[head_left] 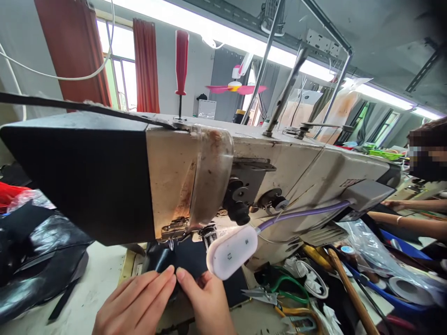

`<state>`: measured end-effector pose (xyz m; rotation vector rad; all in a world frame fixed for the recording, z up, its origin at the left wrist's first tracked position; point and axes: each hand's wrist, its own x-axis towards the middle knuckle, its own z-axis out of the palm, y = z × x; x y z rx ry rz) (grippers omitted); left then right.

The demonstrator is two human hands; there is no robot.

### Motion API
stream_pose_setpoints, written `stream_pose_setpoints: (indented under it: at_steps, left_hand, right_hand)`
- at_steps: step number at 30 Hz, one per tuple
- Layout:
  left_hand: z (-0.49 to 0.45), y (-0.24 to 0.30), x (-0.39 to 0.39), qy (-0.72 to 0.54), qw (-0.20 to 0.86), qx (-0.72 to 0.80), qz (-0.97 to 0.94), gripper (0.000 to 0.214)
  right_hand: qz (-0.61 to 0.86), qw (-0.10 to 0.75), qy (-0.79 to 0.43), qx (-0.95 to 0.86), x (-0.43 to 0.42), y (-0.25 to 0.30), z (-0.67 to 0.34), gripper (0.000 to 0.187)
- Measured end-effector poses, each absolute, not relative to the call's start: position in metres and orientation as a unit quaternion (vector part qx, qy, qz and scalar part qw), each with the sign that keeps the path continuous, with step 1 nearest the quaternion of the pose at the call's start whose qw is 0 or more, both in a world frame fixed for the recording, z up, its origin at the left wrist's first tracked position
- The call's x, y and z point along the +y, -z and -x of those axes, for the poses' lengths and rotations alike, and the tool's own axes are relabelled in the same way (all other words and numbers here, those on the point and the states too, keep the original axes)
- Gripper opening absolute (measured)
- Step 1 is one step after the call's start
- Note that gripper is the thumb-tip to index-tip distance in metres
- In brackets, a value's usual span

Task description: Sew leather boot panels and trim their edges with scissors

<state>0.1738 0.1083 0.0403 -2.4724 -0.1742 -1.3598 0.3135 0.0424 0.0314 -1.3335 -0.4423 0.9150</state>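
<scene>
Under the needle area of a worn sewing machine (188,181) lies a dark, partly shiny sheet of leather-like material (188,256). My left hand (136,302) presses the near edge of that material, its fingers held together and nearly straight. Right beside it, my right hand (209,298) pinches the same edge, the thumb meeting the left fingertips; its other fingers are partly hidden. A lit white lamp (232,253) on a purple bendable neck hangs just above my right hand. The needle tip itself is hard to make out.
Green-handled scissors (279,294) and orange-handled snips (300,316) lie right of my hands. A wooden stick (349,288) and a blue tray (370,288) of tape rolls are farther right. Black shiny pieces (42,260) are heaped at left. Another person's arms (408,216) reach in at right.
</scene>
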Motion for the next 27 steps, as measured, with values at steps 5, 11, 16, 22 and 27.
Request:
stream_pose_setpoints:
  at_steps: [5, 11, 16, 22, 27]
  left_hand:
    - [-0.172, -0.039, 0.117, 0.459, 0.107, -0.092, 0.877, 0.034]
    - [-0.171, -0.035, 0.117, 0.501, 0.099, -0.05, 0.858, 0.03]
    - [-0.165, -0.035, 0.12, 0.461, 0.115, -0.027, 0.88, 0.029]
    - [-0.167, -0.034, 0.121, 0.468, 0.167, -0.022, 0.868, 0.031]
    - [-0.17, -0.038, 0.122, 0.456, 0.149, -0.048, 0.876, 0.03]
  right_hand:
    - [0.551, 0.665, -0.432, -0.26, 0.039, -0.033, -0.321, 0.055]
    - [0.512, 0.67, -0.442, -0.306, 0.031, -0.026, -0.322, 0.05]
    - [0.551, 0.656, -0.424, -0.295, 0.04, -0.033, -0.313, 0.044]
    - [0.553, 0.682, -0.392, -0.273, 0.043, -0.011, -0.307, 0.051]
    - [0.561, 0.694, -0.37, -0.26, 0.046, 0.005, -0.308, 0.051]
